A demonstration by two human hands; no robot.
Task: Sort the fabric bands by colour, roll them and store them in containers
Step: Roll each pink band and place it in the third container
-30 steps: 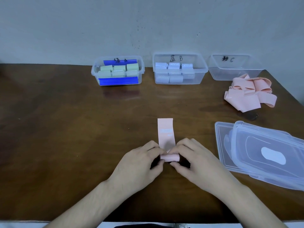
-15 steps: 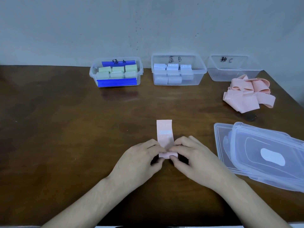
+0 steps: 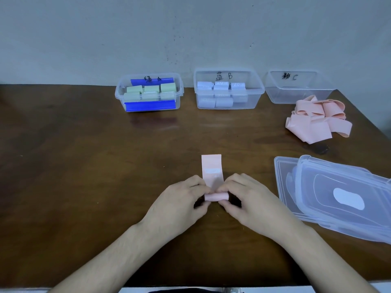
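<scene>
A pink fabric band (image 3: 212, 170) lies flat on the brown table (image 3: 84, 187), its near end wound into a small roll. My left hand (image 3: 179, 206) pinches the roll's left end and my right hand (image 3: 249, 204) pinches its right end. A loose heap of pink bands (image 3: 315, 119) lies at the right rear. Three clear containers stand along the wall: the left container (image 3: 149, 93) holds green rolls and a blue lid, the middle container (image 3: 228, 89) holds pale blue rolls, and the right container (image 3: 296, 86) looks empty.
Clear plastic lids (image 3: 338, 195) are stacked at the right, close to my right hand. The table's right edge runs diagonally behind the pink heap. A grey wall rises behind the containers.
The flat stretch of the pink band has grown shorter as the roll at its near end has thickened between my fingers. The hands stay in about the same place.
</scene>
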